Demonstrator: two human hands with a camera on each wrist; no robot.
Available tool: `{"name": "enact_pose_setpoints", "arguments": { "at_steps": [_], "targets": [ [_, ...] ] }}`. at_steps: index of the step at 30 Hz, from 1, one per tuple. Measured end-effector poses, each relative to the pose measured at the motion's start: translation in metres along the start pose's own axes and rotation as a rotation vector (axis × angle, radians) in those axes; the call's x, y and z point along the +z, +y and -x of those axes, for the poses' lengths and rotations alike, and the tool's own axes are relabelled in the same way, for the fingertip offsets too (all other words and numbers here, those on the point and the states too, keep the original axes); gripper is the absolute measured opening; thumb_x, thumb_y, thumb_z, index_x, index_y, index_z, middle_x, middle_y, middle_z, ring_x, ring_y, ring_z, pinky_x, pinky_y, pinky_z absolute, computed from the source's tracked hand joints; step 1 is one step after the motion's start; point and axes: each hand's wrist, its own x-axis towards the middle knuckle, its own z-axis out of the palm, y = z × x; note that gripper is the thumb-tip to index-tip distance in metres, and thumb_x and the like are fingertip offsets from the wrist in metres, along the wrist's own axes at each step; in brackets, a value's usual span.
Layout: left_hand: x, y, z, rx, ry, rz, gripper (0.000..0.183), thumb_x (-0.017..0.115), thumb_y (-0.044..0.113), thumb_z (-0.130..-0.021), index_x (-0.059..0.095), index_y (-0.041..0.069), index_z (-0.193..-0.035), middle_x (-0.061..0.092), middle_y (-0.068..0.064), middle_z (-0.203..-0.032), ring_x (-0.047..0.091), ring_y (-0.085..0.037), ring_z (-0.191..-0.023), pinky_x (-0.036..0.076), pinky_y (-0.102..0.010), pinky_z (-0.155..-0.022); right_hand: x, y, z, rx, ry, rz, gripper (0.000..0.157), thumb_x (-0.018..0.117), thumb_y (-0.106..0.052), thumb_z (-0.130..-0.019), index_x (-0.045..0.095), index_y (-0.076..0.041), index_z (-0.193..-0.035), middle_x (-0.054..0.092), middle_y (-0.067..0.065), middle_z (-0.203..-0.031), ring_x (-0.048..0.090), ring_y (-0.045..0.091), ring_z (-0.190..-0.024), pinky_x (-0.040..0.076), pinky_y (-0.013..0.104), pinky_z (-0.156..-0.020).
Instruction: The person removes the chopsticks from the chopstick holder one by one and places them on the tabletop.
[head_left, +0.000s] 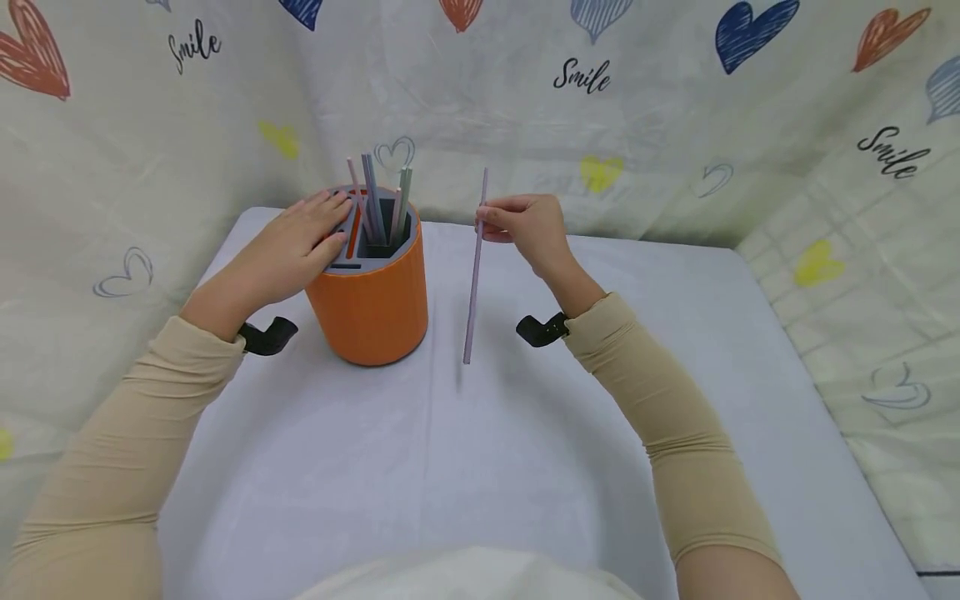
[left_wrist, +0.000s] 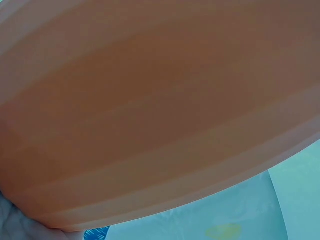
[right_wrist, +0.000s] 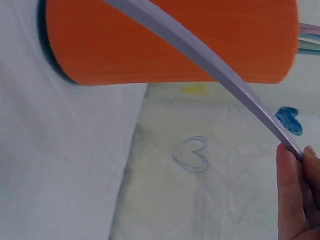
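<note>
An orange round desk organizer (head_left: 371,312) with a grey, sectioned top stands on the table. Several thin pastel straws (head_left: 375,200) stick up from its dark compartment. My left hand (head_left: 296,246) rests on the left side of the organizer's top with fingers laid out flat; the left wrist view is mostly filled by the orange wall (left_wrist: 160,115). To the right of the organizer, my right hand (head_left: 528,229) pinches a lavender straw (head_left: 474,287) between thumb and fingers near its upper end. This straw hangs almost upright, its lower end above the tabletop.
A white cloth covers the table (head_left: 450,467). Behind it and along both sides hangs a pale curtain (head_left: 495,108) printed with hearts and "Smile". Black wrist cameras sit at the left wrist (head_left: 268,336) and right wrist (head_left: 542,331).
</note>
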Motion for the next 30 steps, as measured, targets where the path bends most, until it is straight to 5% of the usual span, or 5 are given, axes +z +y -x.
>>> {"name": "enact_pose_setpoints", "arguments": {
  "at_steps": [15, 30],
  "targets": [
    [0.0, -0.001, 0.002, -0.026, 0.006, -0.005, 0.058, 0.033, 0.03, -0.107, 0.023, 0.002, -0.157, 0.02, -0.017, -0.166, 0.01, -0.035, -0.156, 0.008, -0.053, -0.128, 0.016, 0.074, -0.017, 0.307, -0.028, 0.068, 0.027, 0.074, -0.007, -0.088, 0.072, 0.009, -0.109, 0.072, 0.001, -0.071, 0.07, 0.008, -0.058, 0.061, 0.022, -0.063],
    [-0.001, 0.002, 0.0, -0.015, 0.012, -0.001, 0.058, 0.034, 0.029, -0.107, 0.026, 0.002, -0.156, 0.022, -0.017, -0.165, 0.011, -0.035, -0.156, 0.008, -0.052, -0.128, 0.019, 0.119, -0.024, 0.438, -0.034, 0.107, 0.029, 0.073, -0.009, -0.089, 0.072, 0.007, -0.113, 0.071, 0.002, -0.072, 0.068, 0.007, -0.057, 0.06, 0.02, -0.06]
  ]
}}
